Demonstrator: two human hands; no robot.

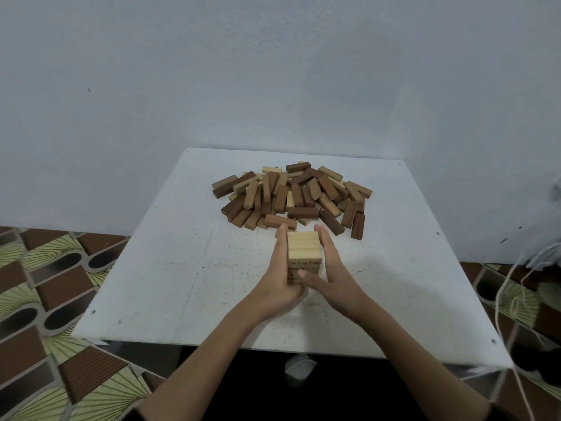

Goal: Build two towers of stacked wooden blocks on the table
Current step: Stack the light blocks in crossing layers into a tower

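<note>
A white table [158,278] stands against a pale wall [273,71], above a patterned floor [45,299]. A loose pile of brown and tan blocks [291,199] lies toward its far side. Nearer stands a short tower [304,256] of light blocks. The left hand [280,281] and right hand [329,278] press its opposite sides, fingers straight and together.

both forearms reach forward and angle in toward each other. left hand [280,279] stands on edge, palm facing right, fingers straight and pointing away, pressed flat along the left side of the stack [304,250]. right hand [329,276] mirrors it, palm facing left, fingers extended along the right side, thumb laid across the near face. wrists are low, close together.
</note>
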